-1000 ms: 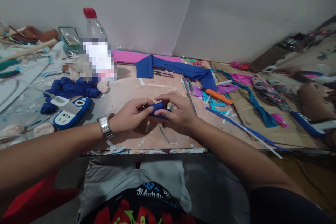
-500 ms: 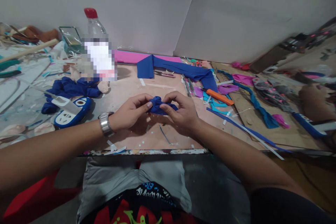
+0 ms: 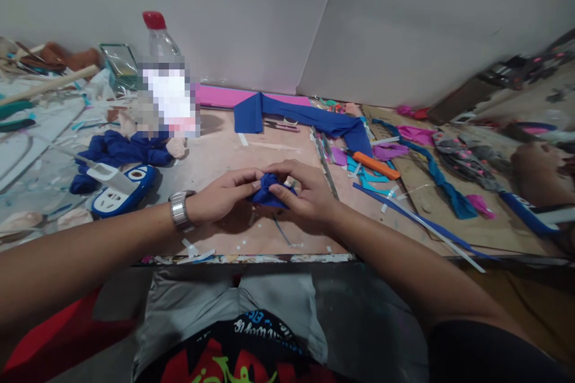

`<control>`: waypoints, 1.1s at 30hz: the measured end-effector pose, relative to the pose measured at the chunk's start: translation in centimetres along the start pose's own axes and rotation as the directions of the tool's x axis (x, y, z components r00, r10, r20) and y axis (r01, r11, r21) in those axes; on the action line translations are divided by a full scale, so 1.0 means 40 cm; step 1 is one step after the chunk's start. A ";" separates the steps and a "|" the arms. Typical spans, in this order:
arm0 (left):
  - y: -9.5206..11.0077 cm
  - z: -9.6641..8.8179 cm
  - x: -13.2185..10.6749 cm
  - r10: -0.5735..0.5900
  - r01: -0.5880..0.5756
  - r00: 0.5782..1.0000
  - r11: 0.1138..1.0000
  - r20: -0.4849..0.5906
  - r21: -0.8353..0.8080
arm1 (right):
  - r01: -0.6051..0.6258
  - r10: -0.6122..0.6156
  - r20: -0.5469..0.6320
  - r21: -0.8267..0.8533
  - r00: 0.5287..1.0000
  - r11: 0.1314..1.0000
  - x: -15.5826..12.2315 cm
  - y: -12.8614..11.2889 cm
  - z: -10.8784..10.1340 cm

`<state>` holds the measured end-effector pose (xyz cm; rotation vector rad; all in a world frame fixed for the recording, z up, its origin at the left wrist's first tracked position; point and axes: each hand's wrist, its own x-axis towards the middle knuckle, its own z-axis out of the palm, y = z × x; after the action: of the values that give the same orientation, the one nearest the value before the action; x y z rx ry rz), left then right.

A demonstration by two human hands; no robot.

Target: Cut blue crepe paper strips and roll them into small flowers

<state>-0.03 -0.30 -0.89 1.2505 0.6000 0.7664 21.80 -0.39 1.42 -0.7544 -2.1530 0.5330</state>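
Both hands pinch a crumpled piece of blue fabric [image 3: 268, 190] above the near middle of the table. My left hand [image 3: 224, 192], below a metal watch band, grips its left side between thumb and fingers. From the right, my right hand [image 3: 306, 188] closes on it with the thumb pressed on top, and the fingers curl behind. Part of the fabric is hidden by my fingers. Beyond the hands lies a long folded blue fabric strip [image 3: 309, 116]. Left of my left hand are bunched blue fabric pieces [image 3: 119, 149].
A blue-and-white glue gun [image 3: 123, 188] rests at left near a red-capped bottle [image 3: 155, 21]. To the right are an orange cutter [image 3: 376, 166], a white stick [image 3: 442, 236] and fabric scraps. Another person's hand [image 3: 536, 167] shows at the far right.
My hands have drawn closer together and shifted slightly, bunching the blue fabric more tightly. My right fingers now wrap further over its back. The things on the table stay where they were.
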 end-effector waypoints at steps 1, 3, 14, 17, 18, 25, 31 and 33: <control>0.003 0.000 0.001 0.003 -0.003 1.000 1.000 -0.006 -0.001 | -0.009 0.009 -0.016 0.001 1.000 1.000 0.001 -0.001 0.000; 0.010 0.001 0.002 0.019 -0.019 1.000 1.000 -0.012 0.010 | -0.046 0.048 -0.066 0.027 0.997 0.999 0.002 -0.003 0.003; 0.028 0.002 -0.001 0.094 -0.082 0.993 0.983 -0.069 0.164 | -0.113 0.129 -0.101 0.153 0.986 0.982 -0.004 0.005 0.012; 0.027 0.000 0.000 0.087 -0.077 0.994 0.989 -0.070 0.125 | -0.121 0.145 -0.125 0.181 0.982 0.976 -0.006 0.007 0.015; 0.026 -0.001 0.000 0.080 -0.073 0.994 0.992 -0.069 0.106 | -0.126 0.152 -0.132 0.188 0.980 0.974 -0.007 0.008 0.016; 0.016 -0.004 0.007 0.028 -0.026 0.999 0.998 -0.028 0.059 | -0.117 0.149 -0.140 0.211 0.979 0.970 -0.013 0.015 0.019; 0.011 -0.007 0.002 0.179 -0.146 0.978 0.954 -0.106 0.261 | -0.113 0.129 -0.147 0.114 0.981 0.987 -0.006 0.005 0.011; 0.012 -0.010 -0.002 0.293 -0.237 0.949 0.905 -0.114 0.353 | -0.111 0.117 -0.125 0.056 0.985 0.992 -0.001 -0.001 0.008</control>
<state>-0.45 -0.05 -0.52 1.6170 0.7247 1.0345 21.57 -0.49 1.24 -0.8650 -1.9807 0.5789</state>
